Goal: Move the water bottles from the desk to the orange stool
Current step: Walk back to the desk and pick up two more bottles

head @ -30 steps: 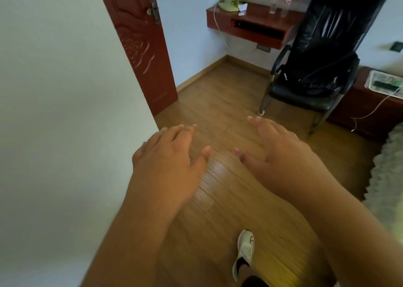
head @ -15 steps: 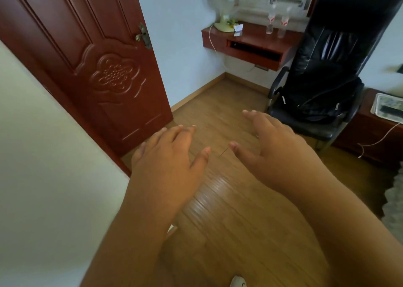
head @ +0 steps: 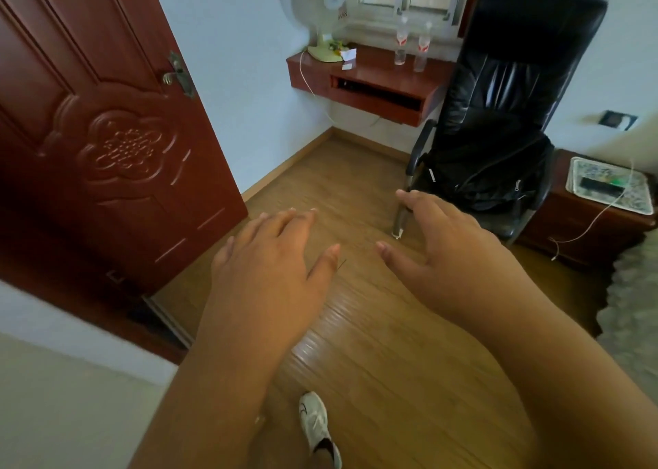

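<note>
Seen from a head camera, both arms reach forward above a wooden floor (head: 374, 362). The left hand (head: 270, 265) and right hand (head: 448, 251) are palm down with fingers spread and relaxed, each grip released and holding nothing. Two water bottles (head: 409, 46) stand upright side by side on the red tabletop (head: 377, 77) fixed to the far wall under a window, well apart from the hands. A fan (head: 325, 20) stands at the tabletop's left end. A black chair (head: 498, 112) sits just right of it. A dark red door (head: 106, 130) stands at left. One white shoe (head: 315, 422) shows below.
</note>
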The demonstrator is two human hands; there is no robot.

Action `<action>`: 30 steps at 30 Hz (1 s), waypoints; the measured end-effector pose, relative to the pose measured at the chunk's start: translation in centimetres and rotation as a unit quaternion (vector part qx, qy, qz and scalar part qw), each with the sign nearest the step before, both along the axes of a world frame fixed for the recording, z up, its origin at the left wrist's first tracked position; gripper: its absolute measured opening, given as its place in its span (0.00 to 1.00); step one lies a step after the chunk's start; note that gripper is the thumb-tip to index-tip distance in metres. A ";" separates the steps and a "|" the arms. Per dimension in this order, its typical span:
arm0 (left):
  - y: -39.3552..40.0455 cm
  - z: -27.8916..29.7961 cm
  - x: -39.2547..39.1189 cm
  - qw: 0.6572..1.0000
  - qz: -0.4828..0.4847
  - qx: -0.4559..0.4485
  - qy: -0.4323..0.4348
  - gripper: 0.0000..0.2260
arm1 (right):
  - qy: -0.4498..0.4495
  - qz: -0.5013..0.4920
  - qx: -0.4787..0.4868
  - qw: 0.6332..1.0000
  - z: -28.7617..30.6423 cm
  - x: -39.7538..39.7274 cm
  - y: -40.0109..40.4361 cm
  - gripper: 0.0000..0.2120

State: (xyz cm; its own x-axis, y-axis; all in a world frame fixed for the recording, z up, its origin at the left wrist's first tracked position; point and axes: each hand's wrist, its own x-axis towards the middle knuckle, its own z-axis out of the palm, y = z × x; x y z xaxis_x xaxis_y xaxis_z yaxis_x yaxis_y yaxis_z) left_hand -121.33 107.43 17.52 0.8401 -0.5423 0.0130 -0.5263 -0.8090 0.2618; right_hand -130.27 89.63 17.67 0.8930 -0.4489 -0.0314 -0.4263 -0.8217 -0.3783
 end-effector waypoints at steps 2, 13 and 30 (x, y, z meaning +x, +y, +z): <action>-0.9 0.0 2.4 1.000 -0.012 -0.010 0.002 0.27 | 0.003 -0.013 -0.004 1.000 0.1 2.1 -0.7 0.38; -4.3 0.5 18.8 0.997 -0.066 -0.037 -0.008 0.28 | 0.006 -0.051 -0.024 0.998 1.3 16.7 -2.6 0.39; -13.3 -0.1 34.0 1.000 -0.023 0.014 0.003 0.28 | -0.011 -0.037 -0.002 0.999 -0.7 32.5 -12.5 0.39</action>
